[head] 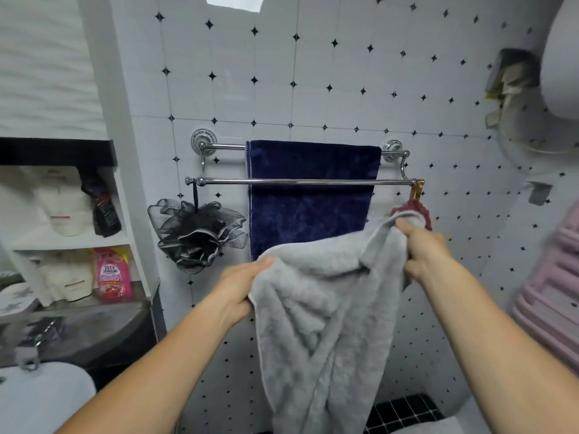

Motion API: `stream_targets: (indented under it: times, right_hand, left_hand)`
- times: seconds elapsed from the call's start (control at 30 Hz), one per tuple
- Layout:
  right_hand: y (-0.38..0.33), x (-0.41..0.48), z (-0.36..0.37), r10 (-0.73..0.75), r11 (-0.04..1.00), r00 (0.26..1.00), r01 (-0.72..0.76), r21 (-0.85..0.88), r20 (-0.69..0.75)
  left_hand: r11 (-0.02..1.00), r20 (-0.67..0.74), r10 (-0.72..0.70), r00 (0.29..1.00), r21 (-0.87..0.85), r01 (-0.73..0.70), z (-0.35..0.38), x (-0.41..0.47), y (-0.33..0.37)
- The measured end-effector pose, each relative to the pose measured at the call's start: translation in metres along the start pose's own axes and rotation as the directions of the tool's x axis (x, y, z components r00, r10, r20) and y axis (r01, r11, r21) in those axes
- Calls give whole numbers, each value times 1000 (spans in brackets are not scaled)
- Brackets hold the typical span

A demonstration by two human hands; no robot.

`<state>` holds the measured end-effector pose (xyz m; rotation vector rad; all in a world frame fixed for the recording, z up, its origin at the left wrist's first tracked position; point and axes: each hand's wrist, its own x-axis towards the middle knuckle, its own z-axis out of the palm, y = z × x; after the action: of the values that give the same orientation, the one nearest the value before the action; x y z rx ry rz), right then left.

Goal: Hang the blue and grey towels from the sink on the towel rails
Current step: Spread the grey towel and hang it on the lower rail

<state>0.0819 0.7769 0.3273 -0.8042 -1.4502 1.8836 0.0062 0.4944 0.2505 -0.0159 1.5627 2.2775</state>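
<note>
Now | both hands' grip closed on grey towel (326, 308) top edge | left hand (241, 286) | right hand (423, 249) | rest hangs below

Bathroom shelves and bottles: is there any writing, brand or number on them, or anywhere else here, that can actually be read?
Pink pouch on the lower shelf: bears white characters and a printed label, too blurred to read.
Dark bottle on the upper shelf: has a striped label, print too small to read.
White bottles: each shows a thin red mark, no legible text.
Blue towel and grey towel: no lettering visible.
Nothing here reads clearly.
</note>
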Motion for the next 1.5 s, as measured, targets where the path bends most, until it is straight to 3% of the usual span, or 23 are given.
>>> stream_targets:
  times: [0.07, 0.13, 0.2, 0.3, 0.37, 0.5, 0.6, 0.7, 0.93, 1.1, 1.17, 1.3, 1.5]
  right_hand:
    - [19, -10, 8, 64, 997, 998, -64, 36, -4]
    - [35, -32, 19, 26, 999, 998, -28, 24, 63]
    - [53, -60, 31, -97, 994, 973, 106, -35, 212]
    - [77, -100, 45, -273, 924, 878, 353, -146, 394]
    - [85, -111, 49, -331, 885, 857, 427, -184, 395]
    - [82, -113, 50, -284, 894, 878, 388, -224, 387]
    - [82, -118, 56, -253, 902, 871, 370, -223, 420]
    - [76, -121, 59, -223, 912, 864, 348, -217, 451]
    - [72, -133, 62, -358, 879, 892, 421, -224, 275]
    - [72, -143, 65, -386, 876, 872, 448, -176, 300]
    - [75, -146, 63, -404, 847, 842, 492, -203, 357]
    - [76, -153, 60, -478, 686, 715, 667, -292, 509]
    - [69, -154, 52, -364, 534, 545, 786, -310, 755]
  left_hand:
    - [998, 27, -52, 998, -35, 53, 29, -9, 13]
    - [995, 58, -85, 995, -45, 88, 53, -14, 20]
    - [994, 93, -83, 992, -65, 89, 72, -19, 22]
    - [993, 144, -60, 988, -91, 73, 86, -29, 20]
    - [994, 193, -33, 981, -92, 52, 84, -37, 19]
    - [993, 362, 109, 926, -79, -86, 60, -50, 8]
    - [988, 229, 139, 964, -95, -120, 51, -52, -1]
    - [984, 108, 178, 978, -8, -179, 41, -53, 4]
    - [934, 81, 319, 944, 140, -328, 41, -60, 11]
    - [960, 68, 261, 963, 87, -266, 45, -67, 16]
    - [977, 48, 204, 978, 55, -206, 45, -67, 22]
    - [986, 56, 159, 986, 39, -161, 40, -66, 29]
    - [982, 221, 182, 958, 16, -191, 29, -71, 28]
